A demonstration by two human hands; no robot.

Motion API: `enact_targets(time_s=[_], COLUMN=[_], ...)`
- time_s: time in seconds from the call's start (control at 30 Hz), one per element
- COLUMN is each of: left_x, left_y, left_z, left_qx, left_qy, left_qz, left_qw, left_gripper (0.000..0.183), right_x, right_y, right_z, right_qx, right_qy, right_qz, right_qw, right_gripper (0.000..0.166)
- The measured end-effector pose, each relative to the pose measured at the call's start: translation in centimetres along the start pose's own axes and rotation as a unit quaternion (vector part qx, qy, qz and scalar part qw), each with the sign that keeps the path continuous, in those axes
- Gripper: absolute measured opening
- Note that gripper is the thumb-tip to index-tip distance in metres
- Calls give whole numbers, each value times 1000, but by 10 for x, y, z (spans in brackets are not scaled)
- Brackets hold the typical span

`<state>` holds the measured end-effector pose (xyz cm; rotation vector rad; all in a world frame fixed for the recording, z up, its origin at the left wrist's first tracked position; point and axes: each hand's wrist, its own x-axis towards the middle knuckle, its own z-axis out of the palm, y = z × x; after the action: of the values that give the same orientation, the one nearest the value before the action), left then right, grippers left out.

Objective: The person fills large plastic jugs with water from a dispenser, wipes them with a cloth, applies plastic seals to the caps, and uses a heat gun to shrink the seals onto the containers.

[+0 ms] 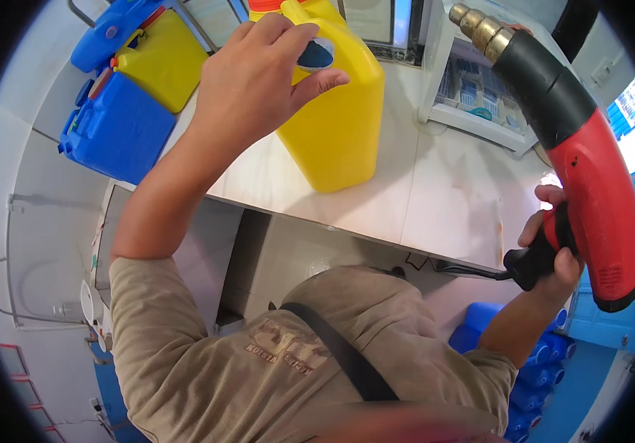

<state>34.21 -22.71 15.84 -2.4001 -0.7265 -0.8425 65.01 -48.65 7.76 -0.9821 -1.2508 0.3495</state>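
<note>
My left hand is at the top of a yellow plastic jerrycan, which stands upright on the counter. Between its thumb and fingers is a small round dark-blue cap with a pale, film-like rim. Whether the cap sits on the jerrycan's neck I cannot tell, as my hand hides that part. My right hand grips the black handle of a red and black heat gun. Its stepped metal nozzle points up and to the left, apart from the jerrycan. A black cord trails from the handle.
Blue jerrycans and a yellow one crowd the counter's left end. Behind my jerrycan shows a red lid. A white cabinet stands back right on the tiled counter. Blue water containers are stacked low at right.
</note>
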Motion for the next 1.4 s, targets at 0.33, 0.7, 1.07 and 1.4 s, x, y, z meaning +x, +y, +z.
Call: enact_targets(time_s=[0.33, 0.7, 1.07, 1.4], left_x=[9, 20, 30, 10], left_y=[-4, -28, -36, -33], left_z=[4, -9, -14, 5], left_qx=[-144, -177, -278, -323], left_qy=[27, -151, -210, -24], left_qz=[92, 81, 178, 89], left_qw=[985, 969, 920, 942], left_gripper=[59, 72, 90, 78], right_x=[-36, -15, -8, 2], right_y=[29, 40, 62, 72], right_z=[4, -18, 19, 34], right_qx=[97, 85, 104, 187], right_qy=[38, -29, -106, -142], right_qz=[38, 93, 119, 149], right_qw=[994, 992, 982, 960], right_gripper=[78, 81, 89, 83])
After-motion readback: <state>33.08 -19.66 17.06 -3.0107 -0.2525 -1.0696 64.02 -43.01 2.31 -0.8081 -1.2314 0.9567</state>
